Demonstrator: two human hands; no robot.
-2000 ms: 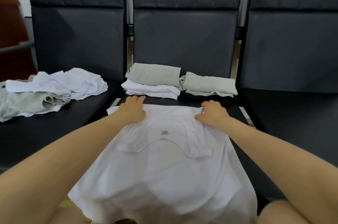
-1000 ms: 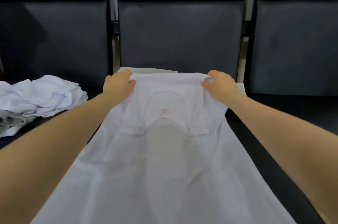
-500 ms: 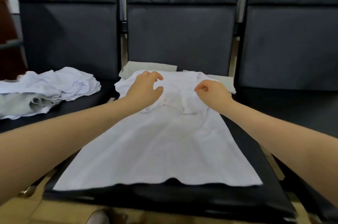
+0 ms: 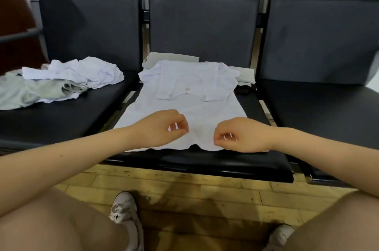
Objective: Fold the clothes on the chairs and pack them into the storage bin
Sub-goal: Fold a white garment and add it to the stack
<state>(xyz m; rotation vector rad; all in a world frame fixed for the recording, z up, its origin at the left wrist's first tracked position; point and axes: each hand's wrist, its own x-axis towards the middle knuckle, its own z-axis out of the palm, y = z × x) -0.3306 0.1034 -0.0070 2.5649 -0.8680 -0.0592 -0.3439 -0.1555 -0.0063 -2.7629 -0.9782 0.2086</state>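
Item: white top [image 4: 184,95], spread flat on my middle chair seat [image 4: 264,160], neckline end toward the backrest, hem toward me. Its shoulder parts are turned down over the chest; a small reddish label shows inside the neckline. The hem stops short of the seat's front edge, leaving a bare black strip. A bare strip of seat also runs along the right of the cloth; on the left the cloth reaches the seat's side edge.

Item: my left hand [image 4: 162,129], over the hem left of centre, fingers [image 4: 180,125] curled narrow, thumb meeting forefinger. Whether cloth is pinched I cannot tell.

Item: my right hand [image 4: 242,138], over the hem right of centre, fingers curled in the same narrow way; hold likewise unclear. The two hands sit near each other, apart.

Item: folded grey pieces [image 4: 174,57], behind the top against the backrest, partly covered by it.

Item: loose heap of white and grey clothes [image 4: 61,80], on the left chair seat, well apart from my hands.

Item: right chair seat [image 4: 320,111], black.

Item: wooden floor [image 4: 205,187], my white shoes [image 4: 123,209] on it.
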